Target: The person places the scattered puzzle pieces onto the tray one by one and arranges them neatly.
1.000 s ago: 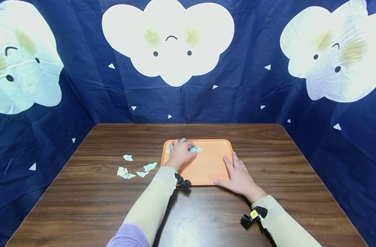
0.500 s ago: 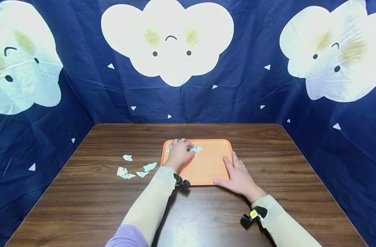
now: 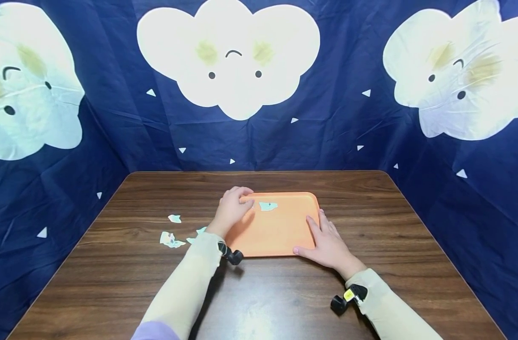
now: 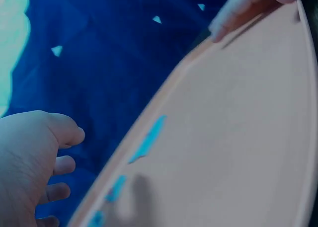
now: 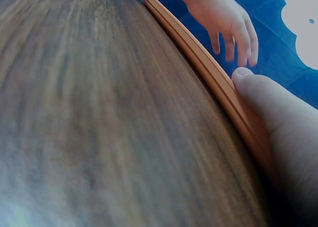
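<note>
An orange tray (image 3: pixel 280 233) lies on the table, with a pale blue torn scrap of paper (image 3: pixel 267 206) near its far edge. Two more paper scraps (image 4: pixel 117 189) show along that edge in the left wrist view; my left hand mostly hides them from the head view. That left hand (image 3: pixel 232 209) hovers over the tray's far left part, fingers loosely bent, nothing between them. My right hand (image 3: pixel 328 243) rests on the tray's right rim, fingers spread, thumb on the near edge.
Several torn paper pieces (image 3: pixel 169 239) lie on the wooden table (image 3: pixel 127 274) left of the tray, one small scrap (image 3: pixel 174 218) farther back. My left forearm partly covers the ones closest to the tray. A dark blue curtain (image 3: pixel 250 146) with white clouds surrounds the table.
My left hand has let go of the paper scrap near the far edge and moved left, away from it. The scrap stays on the tray. My right hand has not moved.
</note>
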A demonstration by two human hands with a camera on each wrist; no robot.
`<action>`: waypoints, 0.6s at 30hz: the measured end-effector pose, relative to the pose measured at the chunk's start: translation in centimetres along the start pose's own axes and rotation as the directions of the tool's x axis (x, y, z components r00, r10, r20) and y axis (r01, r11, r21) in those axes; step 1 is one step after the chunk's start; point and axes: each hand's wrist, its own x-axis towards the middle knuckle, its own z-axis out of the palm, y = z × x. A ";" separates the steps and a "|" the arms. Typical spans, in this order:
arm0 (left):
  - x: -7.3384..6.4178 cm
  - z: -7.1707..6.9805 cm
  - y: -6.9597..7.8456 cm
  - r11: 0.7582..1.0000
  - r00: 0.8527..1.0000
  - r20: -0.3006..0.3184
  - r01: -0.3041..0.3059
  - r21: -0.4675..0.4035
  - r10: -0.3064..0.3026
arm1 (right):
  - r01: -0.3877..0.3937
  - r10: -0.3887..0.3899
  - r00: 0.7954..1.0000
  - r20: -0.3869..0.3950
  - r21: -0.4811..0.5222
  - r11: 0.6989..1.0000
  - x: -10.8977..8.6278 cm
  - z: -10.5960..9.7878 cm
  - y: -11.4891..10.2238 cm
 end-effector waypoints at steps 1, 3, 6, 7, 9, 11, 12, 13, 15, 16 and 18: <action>-0.1 -0.5 -0.2 1.000 1.000 -0.011 -0.005 -0.017 0.005 | -0.002 0.002 1.000 0.001 -0.001 1.000 0.0 0.0 0.0; -0.5 -1.6 -0.6 0.999 0.999 -0.038 -0.026 -0.033 0.025 | -0.005 0.005 1.000 0.003 -0.002 1.000 0.0 0.0 0.0; -1.1 -3.0 -1.2 0.997 0.996 -0.069 -0.053 -0.051 0.049 | -0.004 0.004 1.000 0.011 -0.010 1.000 0.0 0.0 0.0; -1.3 -3.5 -1.4 0.997 0.996 -0.076 -0.058 -0.055 0.053 | -0.004 0.004 1.000 0.012 -0.011 1.000 0.0 0.0 0.0; -1.7 -4.2 -1.8 0.995 0.995 -0.084 -0.066 -0.071 0.060 | 0.005 -0.005 1.000 0.003 -0.006 1.000 0.0 0.0 -0.1; -2.2 -4.9 -2.3 0.995 0.995 -0.082 -0.064 -0.081 0.057 | 0.015 -0.015 1.000 -0.005 -0.003 1.000 0.1 -0.1 -0.1; -2.4 -5.2 -2.5 0.996 0.996 -0.081 -0.054 -0.076 0.048 | 0.017 -0.017 1.000 -0.009 -0.002 1.000 0.1 -0.1 -0.1; -2.7 -5.4 -2.8 0.997 0.996 -0.077 -0.039 -0.070 0.033 | 0.017 -0.017 1.000 -0.011 -0.005 1.000 0.1 0.0 -0.1; -3.2 -5.8 -3.3 0.999 0.998 -0.067 -0.009 -0.051 0.005 | 0.011 -0.012 1.000 -0.009 -0.011 1.000 0.1 0.0 -0.1; -3.4 -6.0 -3.5 0.999 0.998 -0.062 0.009 -0.037 -0.011 | 0.012 -0.012 1.000 -0.010 -0.012 1.000 0.1 0.1 -0.1; -3.9 -6.4 -4.0 0.999 0.998 -0.060 0.036 -0.022 -0.037 | 0.004 -0.004 1.000 -0.006 -0.018 1.000 0.1 0.2 0.0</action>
